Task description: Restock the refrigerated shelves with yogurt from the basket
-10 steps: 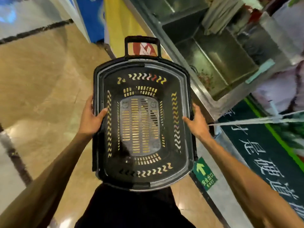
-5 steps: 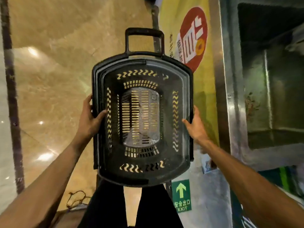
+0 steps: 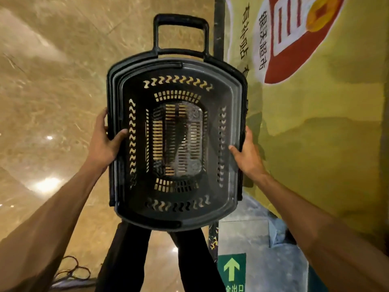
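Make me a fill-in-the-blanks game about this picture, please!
1. The black basket has ___ yogurt inside it.
2. The left hand and right hand hold the basket by its two ___.
3. The arrow on the green floor sign is coloured ___.
4. The basket's handle points ___ from the person.

Missing words: no; sides; green; away
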